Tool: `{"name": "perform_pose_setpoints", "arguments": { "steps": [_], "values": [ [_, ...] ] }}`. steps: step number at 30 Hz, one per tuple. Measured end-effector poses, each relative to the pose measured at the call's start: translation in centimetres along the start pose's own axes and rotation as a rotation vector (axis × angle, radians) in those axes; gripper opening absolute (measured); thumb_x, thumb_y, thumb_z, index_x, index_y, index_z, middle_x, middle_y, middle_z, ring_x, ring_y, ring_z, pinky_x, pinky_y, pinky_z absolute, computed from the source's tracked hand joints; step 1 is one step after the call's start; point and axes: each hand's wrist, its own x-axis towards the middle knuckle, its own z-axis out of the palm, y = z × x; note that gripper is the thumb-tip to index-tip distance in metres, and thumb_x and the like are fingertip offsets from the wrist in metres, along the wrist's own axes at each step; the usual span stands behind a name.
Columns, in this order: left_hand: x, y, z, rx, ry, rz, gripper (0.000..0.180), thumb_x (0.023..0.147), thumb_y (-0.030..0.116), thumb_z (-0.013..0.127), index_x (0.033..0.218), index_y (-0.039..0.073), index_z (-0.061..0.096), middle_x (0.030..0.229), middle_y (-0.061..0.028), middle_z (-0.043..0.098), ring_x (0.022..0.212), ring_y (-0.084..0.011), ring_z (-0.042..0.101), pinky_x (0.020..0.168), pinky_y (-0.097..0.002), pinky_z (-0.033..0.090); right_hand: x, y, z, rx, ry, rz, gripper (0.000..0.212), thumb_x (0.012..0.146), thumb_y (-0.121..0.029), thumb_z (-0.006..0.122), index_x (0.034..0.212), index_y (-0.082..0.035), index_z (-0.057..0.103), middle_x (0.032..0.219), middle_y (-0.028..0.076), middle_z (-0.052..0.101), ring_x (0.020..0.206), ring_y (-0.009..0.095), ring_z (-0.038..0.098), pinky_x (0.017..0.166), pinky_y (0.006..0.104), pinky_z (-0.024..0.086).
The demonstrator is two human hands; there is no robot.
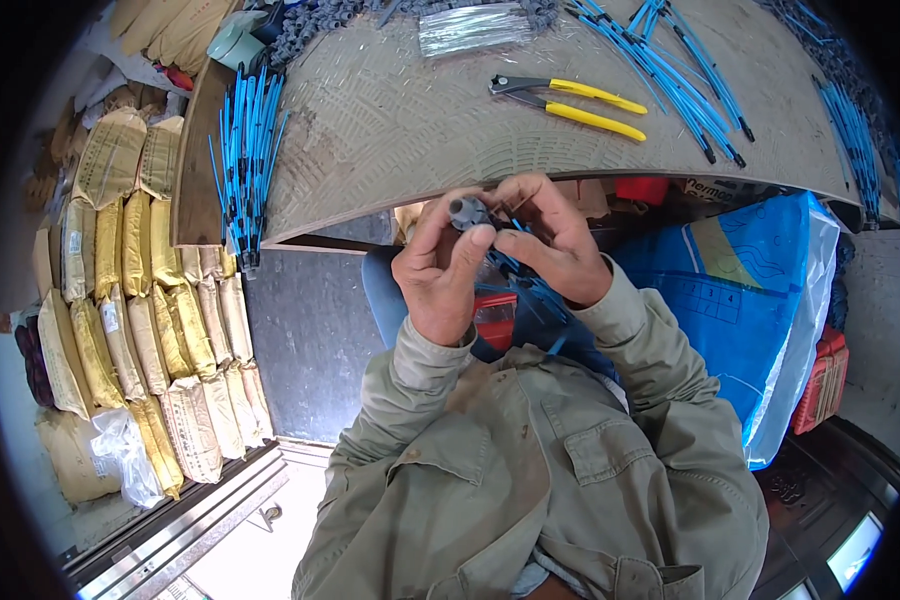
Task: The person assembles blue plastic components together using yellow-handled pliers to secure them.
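Note:
Both hands are raised close together in front of my chest, at the table's near edge. A small grey rounded plastic piece sits between the thumb and fingers of my left hand. Right beside it, my right hand is closed, its thumb and fingertips pressed against the dark end of that piece or of a stick joined to it; which one I cannot make out. Below the hands, a bunch of blue sticks with black ends slants down over my lap, partly hidden by the right hand.
Yellow-handled cutting pliers lie on the worn table. Around them are bundled blue sticks, more blue sticks, clear thin strips and piled grey parts. Stacked sacks stand left, a blue bag right.

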Motion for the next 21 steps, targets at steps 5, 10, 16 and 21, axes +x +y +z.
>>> {"name": "perform_pose_setpoints", "arguments": {
  "steps": [5, 10, 16, 21],
  "values": [
    [0.5, -0.9, -0.8, -0.109, 0.099, -0.005, 0.026, 0.083, 0.007, 0.06, 0.105, -0.007, 0.059, 0.1, -0.0087, 0.06, 0.091, -0.0138, 0.054, 0.082, -0.026, 0.042, -1.9, 1.1, 1.0, -0.417, 0.227, -0.241, 0.034, 0.074, 0.001, 0.067, 0.105, 0.001, 0.053, 0.092, 0.006, 0.054, 0.085, 0.014, 0.052, 0.076, 0.0246, 0.042],
    [0.2, -1.2, -1.6, -0.064, 0.092, -0.007, 0.028, 0.085, 0.01, 0.059, 0.108, -0.007, 0.056, 0.101, -0.0094, 0.061, 0.09, -0.015, 0.057, 0.083, -0.0271, 0.045, -1.6, 1.1, 0.7, -0.835, 0.255, -0.533, 0.034, 0.072, 0.007, 0.064, 0.105, 0.001, 0.06, 0.084, 0.01, 0.06, 0.068, 0.018, 0.057, 0.062, 0.025, 0.047],
    [0.5, -0.6, -1.8, -0.062, 0.066, -0.012, 0.027, 0.081, 0.012, 0.064, 0.101, -0.006, 0.061, 0.097, -0.0075, 0.06, 0.087, -0.0127, 0.052, 0.08, -0.0245, 0.041, 0.2, 0.1, -2.5, -0.471, -0.058, -0.193, 0.034, 0.076, 0.01, 0.058, 0.108, 0.0, 0.06, 0.089, 0.014, 0.061, 0.072, 0.021, 0.06, 0.064, 0.0268, 0.048],
    [0.4, 0.0, -1.2, 0.053, -0.009, 0.043, 0.027, 0.083, 0.013, 0.062, 0.101, -0.007, 0.06, 0.098, -0.0066, 0.059, 0.089, -0.0128, 0.052, 0.082, -0.0244, 0.04, -1.2, 0.3, -1.3, -0.681, 0.029, -0.403, 0.035, 0.076, 0.01, 0.056, 0.11, 0.0, 0.06, 0.093, 0.015, 0.061, 0.074, 0.024, 0.061, 0.064, 0.029, 0.05]
  ]
}}
